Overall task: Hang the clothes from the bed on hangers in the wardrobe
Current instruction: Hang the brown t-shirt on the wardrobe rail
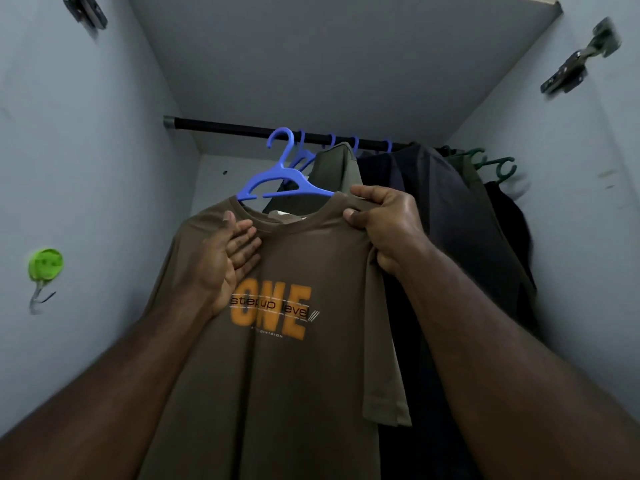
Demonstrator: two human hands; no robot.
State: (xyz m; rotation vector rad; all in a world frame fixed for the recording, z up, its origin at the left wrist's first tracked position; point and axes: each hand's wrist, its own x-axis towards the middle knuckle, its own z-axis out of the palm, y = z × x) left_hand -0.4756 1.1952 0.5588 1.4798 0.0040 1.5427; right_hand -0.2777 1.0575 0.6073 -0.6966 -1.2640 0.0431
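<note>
Head view: I'm at the wardrobe with the shirt (pixel 277 358) already threaded onto a blue hanger (pixel 277 181), so the step in hand is getting that hanger up onto the rail (pixel 242 128). My right hand (pixel 384 223) pinches the shirt's shoulder by the collar, fingers curled over the cloth and probably the hanger arm under it. My left hand (pixel 225 258) lies flat and open against the chest of the shirt, fingers straight, steadying it and gripping nothing.

The hook sits just below and in front of the rail, not yet over it. I judge the next move calls for lifting the whole thing a little and tipping the hook over the bare stretch of rail to the left of the other blue hangers (pixel 346 143), then letting go gently so the shirt doesn't slide off one side.

The shirt is olive-brown, short-sleeved, with orange "ONE" lettering across the front. It hangs straight, facing me, in front of the dark clothes (pixel 450 220) already on the rail.
</note>
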